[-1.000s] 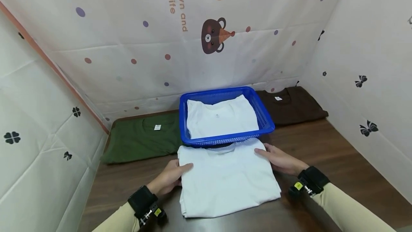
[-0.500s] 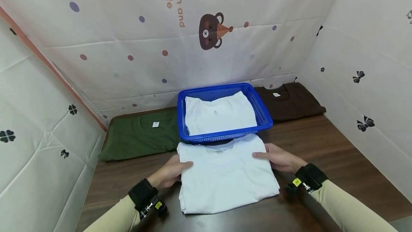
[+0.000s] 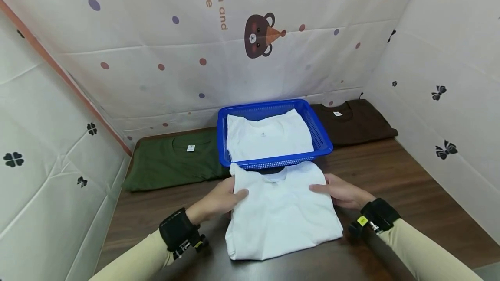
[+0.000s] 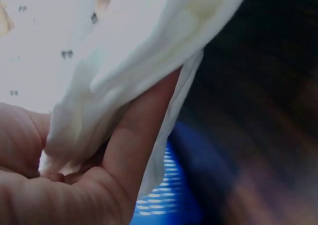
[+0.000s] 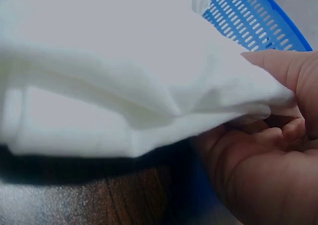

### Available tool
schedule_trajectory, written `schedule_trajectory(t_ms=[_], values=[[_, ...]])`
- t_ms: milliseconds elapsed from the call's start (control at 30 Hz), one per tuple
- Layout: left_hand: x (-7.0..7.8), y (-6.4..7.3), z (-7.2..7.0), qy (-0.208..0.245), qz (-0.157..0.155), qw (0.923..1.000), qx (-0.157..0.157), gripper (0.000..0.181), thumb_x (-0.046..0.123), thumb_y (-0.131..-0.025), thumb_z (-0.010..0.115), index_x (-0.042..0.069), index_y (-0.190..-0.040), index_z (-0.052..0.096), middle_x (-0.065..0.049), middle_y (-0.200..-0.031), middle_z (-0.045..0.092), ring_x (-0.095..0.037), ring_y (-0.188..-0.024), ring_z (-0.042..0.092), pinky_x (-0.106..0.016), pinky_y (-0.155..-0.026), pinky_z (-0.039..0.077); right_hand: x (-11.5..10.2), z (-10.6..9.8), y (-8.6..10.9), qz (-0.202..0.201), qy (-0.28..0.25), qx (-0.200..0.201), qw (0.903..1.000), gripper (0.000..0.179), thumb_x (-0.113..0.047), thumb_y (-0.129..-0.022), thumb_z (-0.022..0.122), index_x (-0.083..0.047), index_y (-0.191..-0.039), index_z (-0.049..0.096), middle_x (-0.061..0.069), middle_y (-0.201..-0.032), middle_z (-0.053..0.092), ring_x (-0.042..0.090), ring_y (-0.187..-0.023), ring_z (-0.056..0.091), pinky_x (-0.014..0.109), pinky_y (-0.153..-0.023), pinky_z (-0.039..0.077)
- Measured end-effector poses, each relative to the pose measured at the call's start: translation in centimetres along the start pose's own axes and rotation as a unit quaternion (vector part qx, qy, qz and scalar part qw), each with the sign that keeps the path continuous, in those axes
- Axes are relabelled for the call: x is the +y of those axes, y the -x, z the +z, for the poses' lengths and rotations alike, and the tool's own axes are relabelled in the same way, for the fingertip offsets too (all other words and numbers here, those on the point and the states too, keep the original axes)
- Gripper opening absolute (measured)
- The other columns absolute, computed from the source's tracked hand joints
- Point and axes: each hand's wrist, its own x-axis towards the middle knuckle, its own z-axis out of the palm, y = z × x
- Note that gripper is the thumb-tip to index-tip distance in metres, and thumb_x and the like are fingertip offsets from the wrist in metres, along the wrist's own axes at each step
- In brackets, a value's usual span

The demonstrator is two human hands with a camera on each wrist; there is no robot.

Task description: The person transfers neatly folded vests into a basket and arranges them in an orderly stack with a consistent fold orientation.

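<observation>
Left hand [image 3: 219,197] pinches one side of a folded white shirt [image 3: 285,220], thumb uppermost; right hand [image 3: 345,192] grips the opposite side likewise. The shirt is over the table [image 3: 390,181], just before the basket [image 3: 315,131], which contains a second shirt [image 3: 269,140]. Green shirt [image 3: 175,166] lies left, brown shirt [image 3: 361,125] right.

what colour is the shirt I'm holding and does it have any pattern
The held shirt is white, no pattern visible; the head view shows it best.
</observation>
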Motion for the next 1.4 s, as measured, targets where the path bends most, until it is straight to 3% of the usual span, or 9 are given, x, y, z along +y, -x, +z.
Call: schedule_trajectory(t_ms=[167,367,567,733,833,900,967,1100,1400], values=[[2.0,0.0,-0.3,-0.061,0.07,0.9956,-0.017,0.034,0.013,-0.109,0.05,0.007,-0.142,0.054,-0.01,-0.131,0.065,-0.018,-0.107,0.066,-0.038,-0.089,0.057,0.1,0.0,0.3,0.003,-0.022,-0.008,0.9997,0.068,-0.031,-0.107,0.058,0.001,-0.156,0.024,0.016,-0.124,0.068,0.029,-0.106,0.068,0.045,-0.092,0.058],[4.0,0.1,-1.3,-0.103,0.113,0.9874,-0.041,0.036,0.015,-0.11,0.049,0.008,-0.145,0.051,-0.008,-0.134,0.063,-0.013,-0.109,0.064,-0.032,-0.089,0.056,0.6,0.1,0.6,0.008,-0.062,-0.031,0.9975,0.065,-0.03,-0.109,0.053,-0.002,-0.158,0.019,0.016,-0.127,0.067,0.029,-0.109,0.068,0.047,-0.095,0.057],[7.0,-0.2,-1.9,-0.199,0.165,0.9653,-0.036,0.032,0.017,-0.109,0.05,0.005,-0.139,0.052,0.002,-0.08,0.05,-0.006,-0.063,0.044,-0.026,-0.066,0.045,1.5,0.0,0.8,-0.011,-0.113,-0.048,0.9924,0.047,-0.025,-0.11,0.051,-0.004,-0.149,0.033,0.014,-0.126,0.069,0.027,-0.109,0.07,0.048,-0.095,0.056],[9.4,-0.4,-2.4,-0.236,0.209,0.9488,-0.021,0.032,0.015,-0.109,0.049,0.001,-0.138,0.052,0.001,-0.074,0.048,-0.006,-0.055,0.039,-0.026,-0.061,0.043,2.1,0.2,1.1,-0.047,-0.162,-0.085,0.982,0.034,-0.018,-0.111,0.048,-0.011,-0.143,0.038,0.01,-0.129,0.068,0.024,-0.116,0.067,0.046,-0.099,0.054],[10.5,-0.4,-2.8,-0.244,0.222,0.9441,-0.003,0.038,0.014,-0.11,0.049,0.001,-0.146,0.05,-0.012,-0.105,0.069,-0.008,-0.074,0.061,-0.028,-0.073,0.05,2.3,0.2,1.3,-0.067,-0.191,-0.112,0.9728,0.03,-0.012,-0.111,0.046,-0.014,-0.14,0.039,0.009,-0.131,0.066,0.023,-0.12,0.065,0.044,-0.101,0.053],[11.2,-0.4,-3.0,-0.244,0.222,0.9438,0.006,0.046,0.015,-0.11,0.047,0.001,-0.153,0.043,-0.017,-0.14,0.061,-0.014,-0.101,0.067,-0.032,-0.088,0.053,2.4,0.2,1.4,-0.078,-0.205,-0.14,0.9656,0.03,-0.008,-0.111,0.042,-0.015,-0.14,0.042,0.009,-0.133,0.065,0.024,-0.122,0.063,0.045,-0.103,0.052],[11.8,-0.5,-3.2,-0.241,0.223,0.9444,0.012,0.051,0.015,-0.11,0.046,0.001,-0.158,0.036,-0.014,-0.159,0.042,-0.018,-0.13,0.057,-0.038,-0.104,0.049,2.5,0.1,1.4,-0.09,-0.208,-0.171,0.9588,0.031,-0.004,-0.111,0.039,-0.014,-0.139,0.045,0.008,-0.135,0.063,0.025,-0.125,0.062,0.045,-0.105,0.05],[13.0,-0.6,-3.5,-0.23,0.238,0.9431,0.028,0.051,0.016,-0.111,0.045,0.004,-0.159,0.035,-0.012,-0.16,0.04,-0.023,-0.141,0.047,-0.043,-0.111,0.045,2.6,0.3,1.3,-0.115,-0.187,-0.207,0.9535,0.035,0.001,-0.109,0.035,-0.014,-0.136,0.053,0.007,-0.134,0.063,0.024,-0.124,0.061,0.043,-0.105,0.049],[13.3,-0.6,-4.6,-0.216,0.245,0.9429,0.068,0.035,0.019,-0.111,0.047,0.013,-0.145,0.053,-0.005,-0.125,0.067,-0.018,-0.104,0.067,-0.038,-0.081,0.058,1.1,-0.2,2.1,-0.139,-0.132,-0.114,0.9748,0.029,-0.003,-0.109,0.042,-0.017,-0.129,0.059,-0.001,-0.127,0.065,0.015,-0.117,0.062,0.034,-0.101,0.05]])
